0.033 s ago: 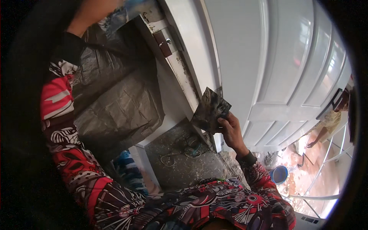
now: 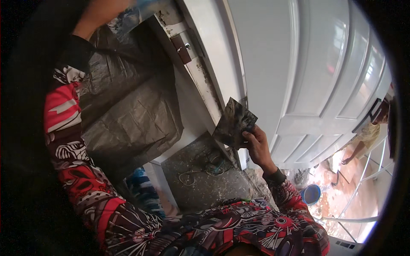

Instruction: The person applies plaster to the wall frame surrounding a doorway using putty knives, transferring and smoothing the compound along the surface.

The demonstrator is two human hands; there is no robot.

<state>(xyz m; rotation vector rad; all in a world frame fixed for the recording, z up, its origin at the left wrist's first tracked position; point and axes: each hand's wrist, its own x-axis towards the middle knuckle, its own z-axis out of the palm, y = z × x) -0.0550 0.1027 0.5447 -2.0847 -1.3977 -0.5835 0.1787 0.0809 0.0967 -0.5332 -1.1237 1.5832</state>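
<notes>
My right hand (image 2: 257, 143) grips a flat, dark, roughly square plate (image 2: 234, 121) by its lower right corner, thumb on top. Smudges cover the plate's face, and it sits beside the edge of a white door frame. My left hand (image 2: 100, 16) is raised at the upper left, its fingers blurred and partly cut off by the dark rim. Close to it are a patch of blue (image 2: 145, 8) and the top of a dark plastic sheet (image 2: 136, 102). Whether the left hand holds anything is hidden.
A white panelled door (image 2: 273, 77) stands at the right. A brown metal plate (image 2: 181, 49) is set in the rough wall edge. Below lies a speckled grey surface (image 2: 196, 170) with a loose cord. Far right are a blue bucket (image 2: 311, 194), metal bars and another person's arm (image 2: 358, 151).
My left hand has shifted very slightly to the left. My right hand and the plate stay in place.
</notes>
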